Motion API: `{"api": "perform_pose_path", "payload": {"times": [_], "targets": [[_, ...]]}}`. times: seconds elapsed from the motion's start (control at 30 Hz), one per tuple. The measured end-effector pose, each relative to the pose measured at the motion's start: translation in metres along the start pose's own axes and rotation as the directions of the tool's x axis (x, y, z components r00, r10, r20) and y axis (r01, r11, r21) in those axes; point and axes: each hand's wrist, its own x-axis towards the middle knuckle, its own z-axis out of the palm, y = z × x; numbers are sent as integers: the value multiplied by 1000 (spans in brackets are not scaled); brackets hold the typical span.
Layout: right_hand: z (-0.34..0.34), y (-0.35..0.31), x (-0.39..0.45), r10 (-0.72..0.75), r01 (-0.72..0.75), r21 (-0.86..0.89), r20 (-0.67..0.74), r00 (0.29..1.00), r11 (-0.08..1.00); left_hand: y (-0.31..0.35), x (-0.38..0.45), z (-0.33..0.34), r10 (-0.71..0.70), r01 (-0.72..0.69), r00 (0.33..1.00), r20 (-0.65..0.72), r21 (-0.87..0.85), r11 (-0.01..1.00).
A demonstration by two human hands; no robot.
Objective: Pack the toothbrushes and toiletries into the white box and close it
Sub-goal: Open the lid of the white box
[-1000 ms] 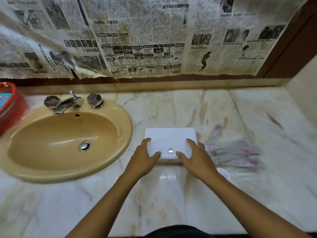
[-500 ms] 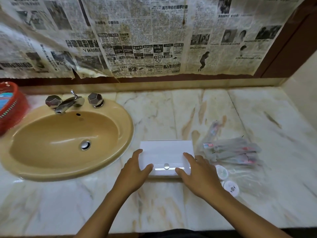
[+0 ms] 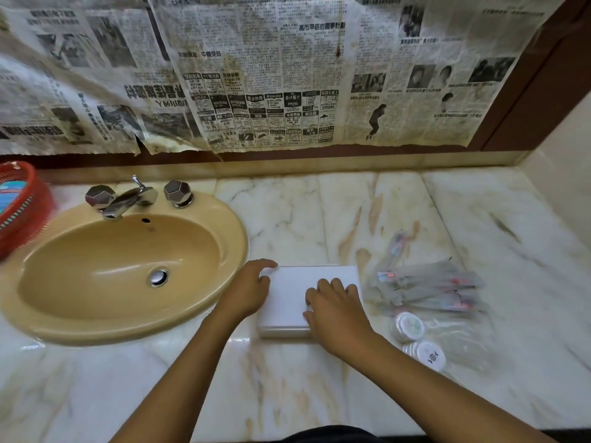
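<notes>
Marble tabletop (image 3: 319, 378) beside the sink (image 3: 128, 270): both hands rest on the white box (image 3: 289, 297), lid down, plain and flat. My left hand (image 3: 248, 290) steadies its corner, my right hand (image 3: 332, 310) lies spread on top (gripping nothing). Opening comes next, I judge; wrapped toothbrushes (image 3: 425, 287) and round toiletries (image 3: 415, 340) wait just right.

On my feed the box (image 3: 297, 292) is plain white. The countertop (image 3: 319, 219) is cream marble with grey and rusty-orange veins. The sink (image 3: 121, 270) is mustard tan, its taps (image 3: 128, 198) shiny chrome. A red basket (image 3: 22, 203) sits at the edge. The wrapped toothbrushes (image 3: 425, 287) show clear plastic with what I take for red and blue accents. The round toiletries (image 3: 412, 327) look white. Yellowed black-and-white newspaper (image 3: 271, 84) covers a dark brown wall.
</notes>
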Motion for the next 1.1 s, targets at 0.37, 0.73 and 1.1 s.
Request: {"api": "perform_pose_path", "payload": {"times": [0.37,0.73,1.1], "targets": [[-63,13,50,86,-107,199,111,990,974,-23,12,-22,52,23,981,188,-375,927],[-80,57,78,292,-134,476,-274,916,869,-7,20,29,-45,-65,972,-230,-450,891],[-26,150,78,727,-676,362,-7,687,642,0,21,49,-134,-85,937,-321,-585,807]]}}
